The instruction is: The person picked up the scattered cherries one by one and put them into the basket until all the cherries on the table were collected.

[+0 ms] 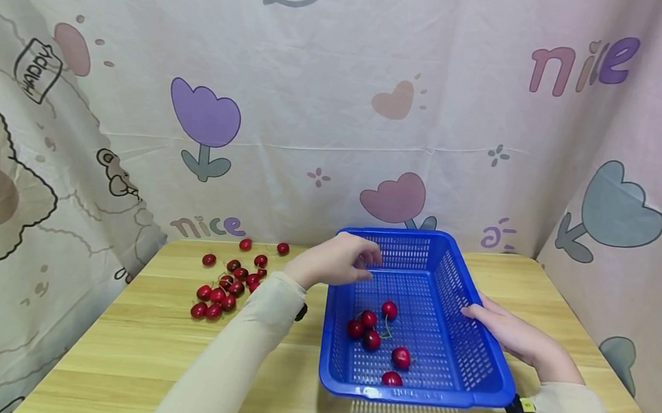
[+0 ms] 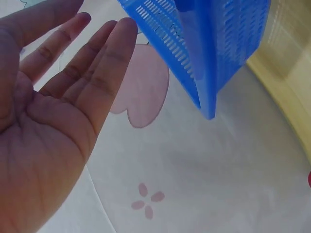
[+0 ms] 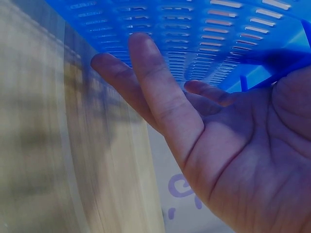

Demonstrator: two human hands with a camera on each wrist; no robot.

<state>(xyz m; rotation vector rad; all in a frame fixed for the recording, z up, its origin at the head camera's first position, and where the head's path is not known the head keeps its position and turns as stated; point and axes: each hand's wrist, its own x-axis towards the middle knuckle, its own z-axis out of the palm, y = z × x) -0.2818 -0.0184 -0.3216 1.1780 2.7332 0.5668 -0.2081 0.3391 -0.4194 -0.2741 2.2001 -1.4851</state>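
A blue plastic basket with slotted sides is at the right part of the table. Several red cherries lie inside, toward its near left. My right hand grips the basket's right side, thumb over the rim and fingers spread along the outer wall in the right wrist view. Over the basket's far left rim hangs my left hand, its fingers loosely bent. Its palm shows bare in the left wrist view, with the basket's corner beside the fingers.
A loose group of cherries with thin stems lies on the wooden table, left of the basket. A patterned cloth hangs behind the table and along both sides.
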